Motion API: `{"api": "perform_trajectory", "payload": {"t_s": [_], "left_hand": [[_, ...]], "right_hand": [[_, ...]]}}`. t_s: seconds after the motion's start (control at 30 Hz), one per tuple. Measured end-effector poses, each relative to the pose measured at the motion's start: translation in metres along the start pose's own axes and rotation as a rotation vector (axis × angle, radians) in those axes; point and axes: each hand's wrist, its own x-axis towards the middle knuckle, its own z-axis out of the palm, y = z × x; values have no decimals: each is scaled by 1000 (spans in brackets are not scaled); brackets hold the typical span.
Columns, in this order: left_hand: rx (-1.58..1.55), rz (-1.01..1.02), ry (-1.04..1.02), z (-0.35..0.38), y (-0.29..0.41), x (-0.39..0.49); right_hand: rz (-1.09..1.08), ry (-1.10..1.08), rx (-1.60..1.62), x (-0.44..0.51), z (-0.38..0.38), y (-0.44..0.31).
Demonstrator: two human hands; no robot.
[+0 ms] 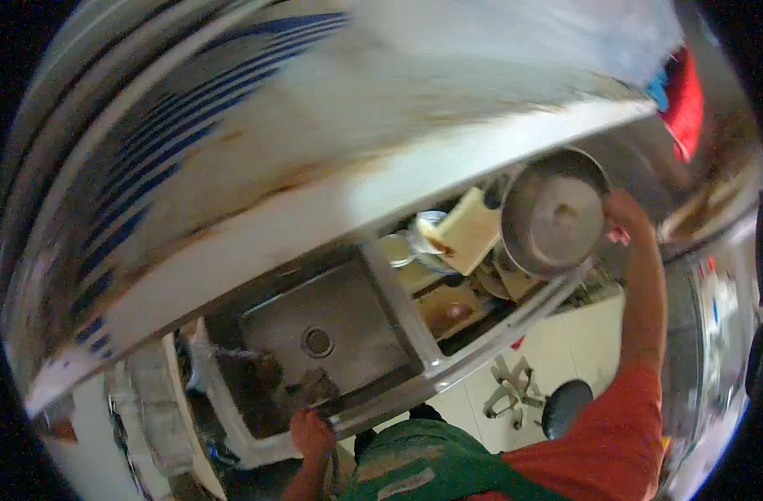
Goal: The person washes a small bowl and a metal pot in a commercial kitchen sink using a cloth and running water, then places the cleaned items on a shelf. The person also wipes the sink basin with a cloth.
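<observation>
My right hand (pixel 627 211) is at the right rim of a round metal pan (pixel 555 213), its fingers closed on that edge with a bit of red cloth or similar (pixel 618 234) beside them. The pan is tilted over the right basin, where a cutting board (pixel 472 230), a bowl (pixel 432 235) and other dishes lie. My left hand (pixel 312 433) is at the front rim of the left metal sink basin (pixel 331 313); blur hides its fingers, and a dark, unclear shape lies just inside the basin near it.
A pale, stained ledge (pixel 419 150) runs behind the sink. Bright red cloth or plastic (pixel 687 113) is at the upper right. On the tiled floor stand a wheeled chair base (pixel 516 397) and a dark round seat (pixel 567 407). Shelving or racks (pixel 149 413) stand at lower left.
</observation>
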Motion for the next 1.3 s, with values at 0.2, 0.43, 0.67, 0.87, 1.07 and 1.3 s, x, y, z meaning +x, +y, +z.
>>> {"api": "perform_trajectory", "payload": {"t_s": [0.2,0.43,0.67,0.87,1.07,1.3], "left_hand": [[-190,-129,49,-13,11,-8],[-72,-100,202,-27,20,-8],[-268,-420,321,-51,-23,-13],[-150,-512,354,-56,-71,-32],[-156,-561,413,-47,-68,-34],[-163,-547,368,-55,-73,-34]], "right_hand": [[-444,-145,634,-94,103,-11],[-12,-1075,307,-223,453,-59],[80,-1311,323,-265,660,-69],[-146,-1473,66,-272,675,-6],[-1638,-1083,-566,-308,701,11],[-1437,-1264,-685,-339,755,12]]}}
